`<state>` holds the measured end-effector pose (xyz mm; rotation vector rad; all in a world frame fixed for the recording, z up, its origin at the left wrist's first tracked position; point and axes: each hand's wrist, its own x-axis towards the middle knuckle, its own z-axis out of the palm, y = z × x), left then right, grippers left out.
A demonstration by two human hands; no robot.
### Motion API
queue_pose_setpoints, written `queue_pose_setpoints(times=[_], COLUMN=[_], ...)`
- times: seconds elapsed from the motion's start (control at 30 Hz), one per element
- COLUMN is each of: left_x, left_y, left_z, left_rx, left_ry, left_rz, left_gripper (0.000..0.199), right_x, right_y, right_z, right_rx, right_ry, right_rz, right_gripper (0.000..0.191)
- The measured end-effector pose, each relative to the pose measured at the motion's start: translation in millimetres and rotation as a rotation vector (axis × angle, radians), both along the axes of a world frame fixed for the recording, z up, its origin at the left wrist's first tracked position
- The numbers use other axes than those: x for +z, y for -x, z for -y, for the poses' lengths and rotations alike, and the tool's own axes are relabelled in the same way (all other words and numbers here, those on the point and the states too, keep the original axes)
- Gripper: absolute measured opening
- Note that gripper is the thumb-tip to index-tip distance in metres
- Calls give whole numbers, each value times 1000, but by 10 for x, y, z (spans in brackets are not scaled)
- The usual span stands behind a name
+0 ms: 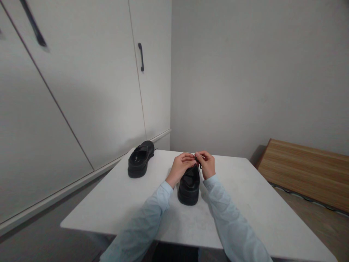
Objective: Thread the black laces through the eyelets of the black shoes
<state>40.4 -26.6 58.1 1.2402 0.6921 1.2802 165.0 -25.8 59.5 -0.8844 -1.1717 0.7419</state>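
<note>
A black shoe (188, 189) stands upright on the white table in front of me, its heel towards me. Above its front part, my left hand (183, 164) and my right hand (205, 163) meet with bent, closed fingers. Pinched between them is a thin dark shoe strap (196, 159); a small dark loop, perhaps a buckle, hangs below the right fingers. The fingers partly cover the shoe's front. A matching black shoe (141, 160) sits farther left near the table's back edge, a thin strap end sticking out on its right side.
The white table (240, 203) has its back edge near the grey wall. White cupboard doors (103, 72) with dark handles rise along the left. At the right, beyond the table, is a low wood-grain panel (305, 169), with a dark cable along its lower edge.
</note>
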Motion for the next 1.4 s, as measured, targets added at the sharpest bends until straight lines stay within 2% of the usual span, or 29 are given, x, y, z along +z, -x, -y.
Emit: queue_pose_setpoints(times=[0.1,0.27,0.57,0.8,0.9,1.13,1.27,1.4], left_x=[-14,-32,-3,-4,-3,26,40,48], left_y=[-13,-19,-8,1,-1,40,96,130], left_z=[6,3,13,7,10,-7,-38,-71], left_rx=[3,-19,11,38,12,26,21,12], left_ry=[24,94,47,-18,-4,-9,-5,41], left_rz=[-14,24,-9,-43,-38,5,61,157], left_gripper=[28,30,29,29,27,26,28,30], right_x=[-12,-19,-19,-20,-16,30,-11,-159], right_y=[5,2,7,6,1,-145,-290,-352], right_z=[-4,-7,7,13,25,-11,-88,-175], right_rx=[5,6,10,9,12,-86,72,250], right_ry=[-2,7,-26,-37,-47,-130,-194,-157], right_rz=[27,42,92,156,205,413,615,711], right_gripper=[32,33,28,32,37,41,35,46])
